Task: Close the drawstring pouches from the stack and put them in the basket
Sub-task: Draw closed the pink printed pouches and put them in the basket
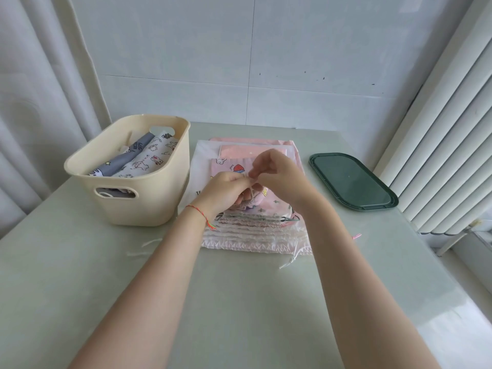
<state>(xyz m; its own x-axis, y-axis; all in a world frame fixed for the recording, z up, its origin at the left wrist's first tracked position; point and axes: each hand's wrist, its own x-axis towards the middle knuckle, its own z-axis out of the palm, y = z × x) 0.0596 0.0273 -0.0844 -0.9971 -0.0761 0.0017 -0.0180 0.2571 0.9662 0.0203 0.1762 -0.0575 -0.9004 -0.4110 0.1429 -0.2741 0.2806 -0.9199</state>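
On the table (239, 302), loose white strings (145, 247) lie just left of the stack of pouches (255, 233). Above that stack, the left hand (226, 191) and right hand (277, 174) pinch the drawstring (251, 191) of a pink pouch (262, 202) — its mouth gathered. Left of the stack, the basket (133, 203) holds grey and white pouches; right — a green tray (351, 181).
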